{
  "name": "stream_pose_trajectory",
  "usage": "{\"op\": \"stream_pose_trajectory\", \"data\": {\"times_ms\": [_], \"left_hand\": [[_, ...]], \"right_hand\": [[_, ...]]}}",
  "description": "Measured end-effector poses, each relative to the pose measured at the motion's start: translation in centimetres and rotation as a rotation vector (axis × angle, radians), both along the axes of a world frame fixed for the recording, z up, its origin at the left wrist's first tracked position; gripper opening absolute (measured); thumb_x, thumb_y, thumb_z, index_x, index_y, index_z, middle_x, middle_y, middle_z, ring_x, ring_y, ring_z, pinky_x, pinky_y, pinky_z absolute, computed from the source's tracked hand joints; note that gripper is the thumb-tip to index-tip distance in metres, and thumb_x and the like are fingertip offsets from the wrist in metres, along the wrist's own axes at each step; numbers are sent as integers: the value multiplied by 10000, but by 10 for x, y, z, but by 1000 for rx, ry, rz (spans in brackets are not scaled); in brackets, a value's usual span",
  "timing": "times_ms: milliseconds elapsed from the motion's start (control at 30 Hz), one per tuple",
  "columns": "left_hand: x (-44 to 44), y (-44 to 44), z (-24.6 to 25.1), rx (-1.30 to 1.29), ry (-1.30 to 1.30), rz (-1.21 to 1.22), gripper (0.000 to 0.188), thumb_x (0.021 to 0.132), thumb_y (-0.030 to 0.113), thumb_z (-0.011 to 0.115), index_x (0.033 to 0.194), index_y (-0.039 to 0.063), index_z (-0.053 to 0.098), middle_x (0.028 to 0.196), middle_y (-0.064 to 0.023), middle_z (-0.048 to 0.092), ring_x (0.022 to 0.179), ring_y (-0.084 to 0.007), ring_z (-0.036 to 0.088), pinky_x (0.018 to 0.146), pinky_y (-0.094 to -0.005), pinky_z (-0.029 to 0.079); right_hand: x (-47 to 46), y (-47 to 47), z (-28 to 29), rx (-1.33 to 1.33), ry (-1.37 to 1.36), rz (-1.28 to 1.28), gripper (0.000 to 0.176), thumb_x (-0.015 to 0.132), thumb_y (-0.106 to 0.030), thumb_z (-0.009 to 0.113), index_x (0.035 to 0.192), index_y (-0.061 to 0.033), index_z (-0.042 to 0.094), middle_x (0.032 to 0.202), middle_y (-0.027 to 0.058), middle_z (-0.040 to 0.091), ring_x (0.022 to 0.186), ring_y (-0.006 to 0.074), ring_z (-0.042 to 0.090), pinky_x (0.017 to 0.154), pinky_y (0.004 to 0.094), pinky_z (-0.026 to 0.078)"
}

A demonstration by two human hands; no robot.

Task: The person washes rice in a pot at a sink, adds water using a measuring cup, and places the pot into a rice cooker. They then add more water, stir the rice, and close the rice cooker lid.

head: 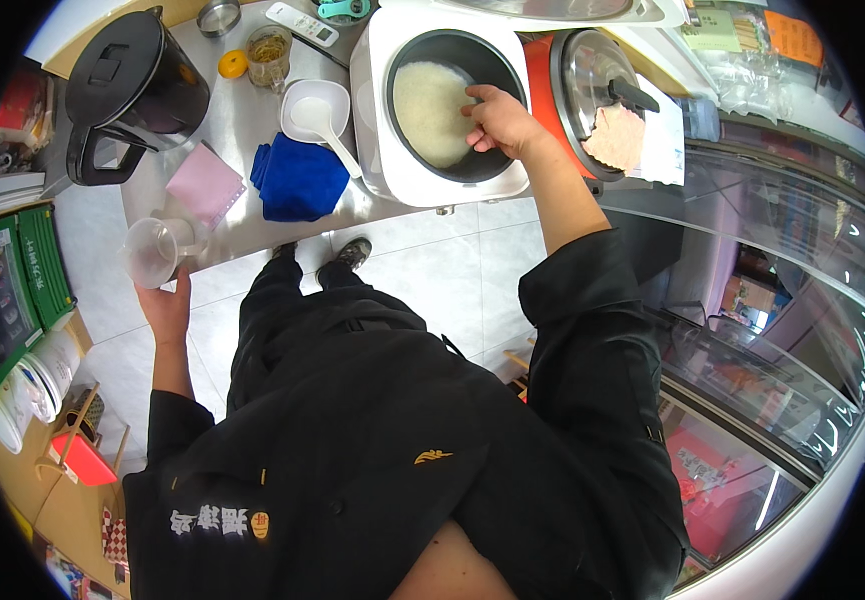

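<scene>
My right hand reaches into the dark inner pot of a white rice cooker, fingers apart over the rice at the pot's right side; it holds nothing that I can see. The cooker's lid stands raised behind the pot. On the left, my left hand grips a clear plastic measuring cup at the near left corner of the steel table. A white rice paddle lies in a white square dish, left of the cooker.
A blue folded cloth and pink paper lie near the table edge. Behind them stand a black kettle, a small jug and a remote control. An orange cooker with a glass lid adjoins the white one.
</scene>
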State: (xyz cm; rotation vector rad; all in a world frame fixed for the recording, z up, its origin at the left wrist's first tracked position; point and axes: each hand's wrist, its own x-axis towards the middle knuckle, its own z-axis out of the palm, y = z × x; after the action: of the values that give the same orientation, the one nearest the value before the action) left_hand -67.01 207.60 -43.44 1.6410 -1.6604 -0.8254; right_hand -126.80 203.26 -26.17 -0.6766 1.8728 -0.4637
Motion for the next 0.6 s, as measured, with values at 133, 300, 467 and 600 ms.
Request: {"op": "stream_pose_trajectory", "data": {"times_ms": [133,300,467,600], "left_hand": [[0,0,1,-23,-35,-64,710,844,69,847,1466,-39,523,1404,-208,620,1278,-313,642,1073,-393,524],[-3,0,4,3,-37,-35,622,824,100,864,1370,-33,598,1343,-205,641,1233,-333,652,1056,-407,518],[-6,1,7,10,23,-15,597,825,102,862,1349,-30,609,1284,-192,667,1147,-315,690,1017,-405,536],[-6,1,7,20,45,0,585,825,103,861,1338,-30,614,1280,-190,667,1148,-315,688,1020,-406,533]], "right_hand": [[-6,-2,-3,7,-17,-8,692,966,29,473,1634,30,292,1468,271,537,651,188,690,547,308,603],[-6,-4,-4,15,-42,1,715,953,37,480,1640,25,283,1497,289,512,646,183,689,547,299,605],[-8,-7,-7,25,-23,1,712,950,32,491,1636,21,298,1463,253,535,656,196,693,561,307,614],[-13,-15,-10,-2,50,-15,622,1018,-13,481,1624,6,339,1290,196,620,720,225,725,587,335,625]]}}
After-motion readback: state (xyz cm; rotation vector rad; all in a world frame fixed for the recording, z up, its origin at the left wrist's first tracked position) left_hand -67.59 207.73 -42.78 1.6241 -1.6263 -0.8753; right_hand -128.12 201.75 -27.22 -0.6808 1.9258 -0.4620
